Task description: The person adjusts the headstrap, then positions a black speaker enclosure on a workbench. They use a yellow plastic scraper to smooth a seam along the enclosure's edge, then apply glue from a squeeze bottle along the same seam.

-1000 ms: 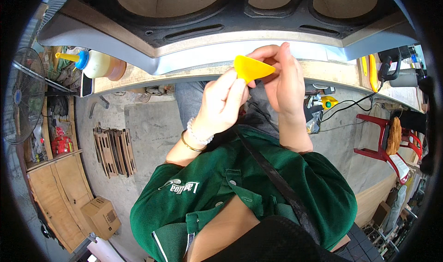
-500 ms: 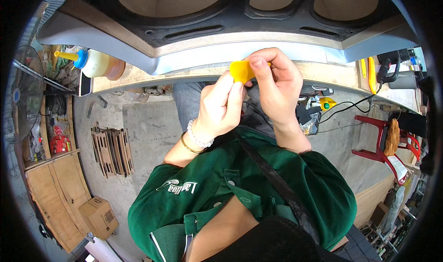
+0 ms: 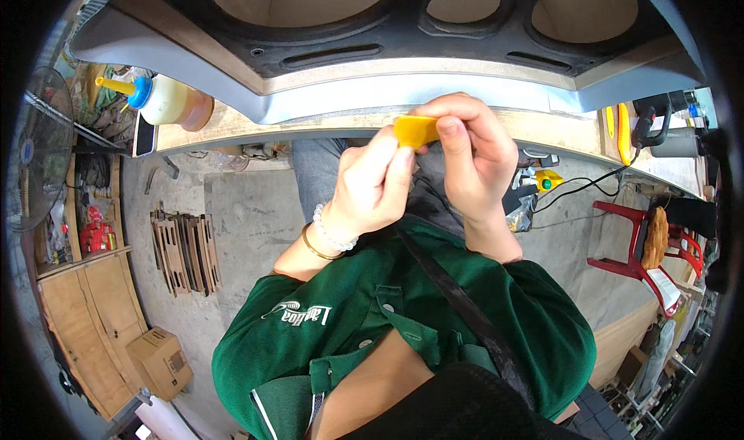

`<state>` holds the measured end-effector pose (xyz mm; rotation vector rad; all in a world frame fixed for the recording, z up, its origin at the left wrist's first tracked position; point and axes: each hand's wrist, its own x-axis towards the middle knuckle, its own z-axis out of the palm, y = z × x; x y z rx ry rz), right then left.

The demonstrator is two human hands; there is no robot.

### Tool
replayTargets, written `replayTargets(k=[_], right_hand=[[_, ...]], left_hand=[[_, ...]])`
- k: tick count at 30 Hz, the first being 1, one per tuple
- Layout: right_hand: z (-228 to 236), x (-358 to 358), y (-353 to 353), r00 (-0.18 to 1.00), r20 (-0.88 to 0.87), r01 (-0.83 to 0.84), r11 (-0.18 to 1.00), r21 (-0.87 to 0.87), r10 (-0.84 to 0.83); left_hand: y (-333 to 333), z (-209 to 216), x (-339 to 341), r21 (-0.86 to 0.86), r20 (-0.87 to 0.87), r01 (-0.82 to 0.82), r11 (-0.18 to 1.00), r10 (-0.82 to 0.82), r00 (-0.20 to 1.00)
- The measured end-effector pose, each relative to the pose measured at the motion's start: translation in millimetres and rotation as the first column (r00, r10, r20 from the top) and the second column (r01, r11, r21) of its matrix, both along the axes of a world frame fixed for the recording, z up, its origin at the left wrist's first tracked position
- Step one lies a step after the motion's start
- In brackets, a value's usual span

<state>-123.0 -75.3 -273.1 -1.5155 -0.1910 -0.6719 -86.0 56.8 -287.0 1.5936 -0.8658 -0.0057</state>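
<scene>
Between my two hands is a small, flat yellow piece [image 3: 416, 131], thin like a plastic scraper; its exact kind does not show. My left hand [image 3: 374, 178] pinches its left side between thumb and fingers. From the right, my right hand [image 3: 474, 149] grips its other side, thumb on top and fingers curled behind. Just beyond my hands stands a large speaker cabinet [image 3: 484, 50] with a black front, round openings and slots. A grey-blue covering [image 3: 333, 99] spreads along its near edge on the wooden bench [image 3: 535, 122].
A glue bottle [image 3: 167, 101] with a blue collar and yellow nozzle lies at the bench's left end. Yellow-handled tools [image 3: 623, 132] and a corded black tool [image 3: 652, 122] are at the right. Wooden strips [image 3: 186, 252] lie on the floor; a red stool [image 3: 620, 238] stands right.
Both hands have shifted slightly right and down in the picture with the yellow piece, which now shows at a flatter angle. The view has moved a little too.
</scene>
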Motion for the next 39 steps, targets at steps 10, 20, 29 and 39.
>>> replayTargets(k=[10,20,29,39], right_hand=[[4.2,-2.1,-3.3,0.993,-0.014,0.118,0.993,0.019,-0.118],[-2.6,1.8,-32.3,0.967,-0.057,0.254,0.952,0.171,-0.247],[-3.0,8.3,-16.5,0.999,-0.024,-0.02,0.997,0.077,0.022],[-9.7,9.7,-3.0,0.962,-0.18,-0.197,0.979,0.059,0.205]], left_hand=[[-2.4,-0.1,0.8,0.055,0.139,0.054,0.997,-0.062,0.988],[0.2,-2.9,9.9,-0.305,-0.525,0.128,0.944,-0.278,0.804],[-3.9,-0.9,4.9,-0.163,-0.412,0.087,0.983,-0.148,0.899],[3.9,-9.3,8.3,0.069,-0.163,-0.012,0.998,0.023,0.986]])
